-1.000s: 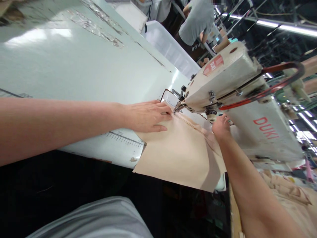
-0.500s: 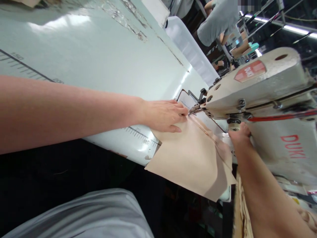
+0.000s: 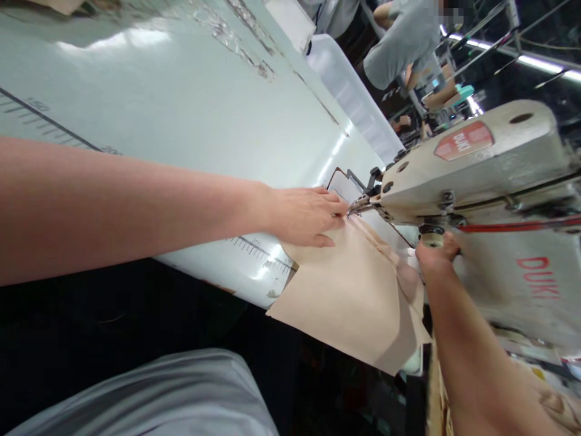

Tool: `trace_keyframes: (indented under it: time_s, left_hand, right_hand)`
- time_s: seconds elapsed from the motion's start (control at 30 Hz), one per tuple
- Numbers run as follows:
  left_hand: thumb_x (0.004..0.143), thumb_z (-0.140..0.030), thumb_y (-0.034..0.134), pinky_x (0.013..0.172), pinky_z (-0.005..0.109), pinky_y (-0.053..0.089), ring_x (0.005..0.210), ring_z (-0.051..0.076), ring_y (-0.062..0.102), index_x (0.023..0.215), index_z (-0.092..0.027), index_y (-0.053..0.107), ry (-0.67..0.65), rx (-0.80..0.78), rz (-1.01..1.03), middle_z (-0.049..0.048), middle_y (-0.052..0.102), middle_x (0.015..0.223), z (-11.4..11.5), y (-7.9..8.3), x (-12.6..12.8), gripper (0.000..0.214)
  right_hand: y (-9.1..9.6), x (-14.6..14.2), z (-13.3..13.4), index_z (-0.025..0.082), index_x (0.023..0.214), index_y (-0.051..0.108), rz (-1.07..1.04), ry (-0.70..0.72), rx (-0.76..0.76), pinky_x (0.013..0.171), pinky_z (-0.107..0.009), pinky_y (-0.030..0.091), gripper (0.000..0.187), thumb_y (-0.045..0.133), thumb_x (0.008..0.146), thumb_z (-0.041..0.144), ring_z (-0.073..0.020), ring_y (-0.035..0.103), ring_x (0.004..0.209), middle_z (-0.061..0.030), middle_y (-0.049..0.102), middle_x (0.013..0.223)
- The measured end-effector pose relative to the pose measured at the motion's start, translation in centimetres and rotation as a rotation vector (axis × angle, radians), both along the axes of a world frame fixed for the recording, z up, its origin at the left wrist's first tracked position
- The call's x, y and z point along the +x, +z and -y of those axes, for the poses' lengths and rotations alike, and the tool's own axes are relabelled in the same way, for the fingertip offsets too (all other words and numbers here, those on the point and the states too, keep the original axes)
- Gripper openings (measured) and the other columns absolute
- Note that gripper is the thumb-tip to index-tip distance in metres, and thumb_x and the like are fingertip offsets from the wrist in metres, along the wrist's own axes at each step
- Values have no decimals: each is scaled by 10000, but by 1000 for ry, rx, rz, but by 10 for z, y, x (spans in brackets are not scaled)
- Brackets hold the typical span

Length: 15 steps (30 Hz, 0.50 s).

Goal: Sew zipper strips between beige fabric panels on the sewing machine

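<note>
My left hand (image 3: 311, 217) lies flat, palm down, on a beige sheet of material (image 3: 345, 290), fingertips close to the presser foot (image 3: 356, 209) of a sewing machine (image 3: 476, 163). A seam-like strip runs along the sheet from the foot toward its lower right edge, and the sheet hangs over the table's front edge. My right hand (image 3: 434, 249) reaches under the machine's arm, beside a round pale knob (image 3: 431, 237). Its fingers are mostly hidden, so whether it grips anything does not show.
The pale green table (image 3: 195, 115) carries a printed ruler scale (image 3: 263, 249) along its front. A translucent white bin (image 3: 349, 91) stands beyond its far edge. Farther back, a person in a grey shirt (image 3: 399, 48) is visible. Stacked beige material (image 3: 438, 393) sits by my right forearm.
The view has shifted slightly, so the machine appears a little lower and to the right. My right hand has moved slightly left relative to the machine. My left hand stays on the sheet.
</note>
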<state>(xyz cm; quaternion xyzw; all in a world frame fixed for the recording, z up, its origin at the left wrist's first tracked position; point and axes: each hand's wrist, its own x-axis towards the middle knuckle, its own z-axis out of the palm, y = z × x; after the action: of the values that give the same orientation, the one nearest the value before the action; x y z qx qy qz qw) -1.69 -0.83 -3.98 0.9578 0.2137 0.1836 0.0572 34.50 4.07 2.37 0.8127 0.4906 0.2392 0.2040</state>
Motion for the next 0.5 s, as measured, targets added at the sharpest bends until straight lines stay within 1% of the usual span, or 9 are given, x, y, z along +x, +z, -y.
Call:
trace_keyframes:
  time_s: [0.03, 0.1, 0.17, 0.2, 0.27, 0.3, 0.37, 0.43, 0.5]
  left_hand:
    - [1006, -415, 517, 1112, 380, 311, 1278, 292, 473, 1320, -130, 588, 0, 1, 1, 150, 533, 1364, 0, 0, 0, 430]
    - [999, -411, 534, 1106, 381, 313, 1271, 291, 477, 1314, -133, 590, -6, 9, 16, 149, 533, 1366, 0, -1, 0, 424]
    - [992, -406, 553, 1101, 388, 318, 1254, 290, 488, 1315, -137, 588, -10, 18, 44, 148, 543, 1357, 1, 0, 0, 422]
    - [989, -403, 561, 1101, 393, 319, 1245, 291, 495, 1318, -138, 586, -14, 21, 61, 149, 550, 1350, 2, 0, 0, 423]
    - [987, -392, 567, 1106, 405, 319, 1239, 294, 501, 1318, -139, 584, -24, 18, 97, 149, 563, 1332, 3, 0, 0, 418]
    - [988, -383, 564, 1111, 410, 317, 1240, 295, 501, 1316, -140, 583, -28, 15, 115, 148, 569, 1326, 4, -1, 1, 409]
    - [989, -360, 556, 1125, 422, 309, 1245, 294, 501, 1308, -141, 585, -30, 2, 151, 143, 575, 1320, 5, -1, 2, 387]
    - [982, -336, 556, 1136, 435, 308, 1253, 293, 503, 1317, -142, 575, -21, -35, 169, 136, 578, 1316, 6, -1, 3, 388]
    - [966, -326, 567, 1134, 436, 325, 1249, 287, 511, 1342, -141, 553, -6, -64, 146, 132, 580, 1312, 7, 3, 4, 419]
  right_hand:
    - [0, -3, 2, 105, 1048, 648, -7, 26, 6, 876, -354, 525, 161, 579, 982, 234, -193, 638, 1004, -107, 649, 1096]
    - [2, -12, 13, 44, 1031, 655, -22, 86, 29, 877, -387, 504, 176, 507, 965, 112, -256, 631, 1057, -195, 645, 1099]
    - [3, -26, 36, -15, 1047, 655, -46, 165, 60, 897, -436, 480, 247, 441, 937, 44, -332, 600, 1132, -287, 622, 1133]
    - [2, -35, 52, -14, 1076, 652, -62, 211, 74, 914, -452, 472, 268, 432, 937, 50, -349, 583, 1162, -295, 614, 1163]
    - [-5, -56, 90, 82, 1132, 659, -128, 338, 70, 965, -423, 467, 251, 482, 967, 149, -309, 570, 1193, -206, 625, 1233]
    - [-11, -68, 109, 122, 1160, 651, -173, 406, 76, 966, -411, 478, 257, 479, 988, 205, -285, 585, 1166, -167, 632, 1243]
    - [-26, -91, 139, 136, 1267, 589, -405, 637, 133, 973, -429, 492, 324, 412, 1031, 270, -273, 589, 1147, -150, 635, 1239]
    - [-37, -109, 153, 132, 1344, 527, -587, 799, 138, 1015, -417, 485, 374, 374, 1052, 308, -253, 556, 1200, -144, 601, 1302]
    - [-41, -118, 152, 117, 1398, 479, -676, 912, 97, 1088, -428, 439, 409, 370, 1054, 310, -250, 490, 1292, -146, 544, 1388]
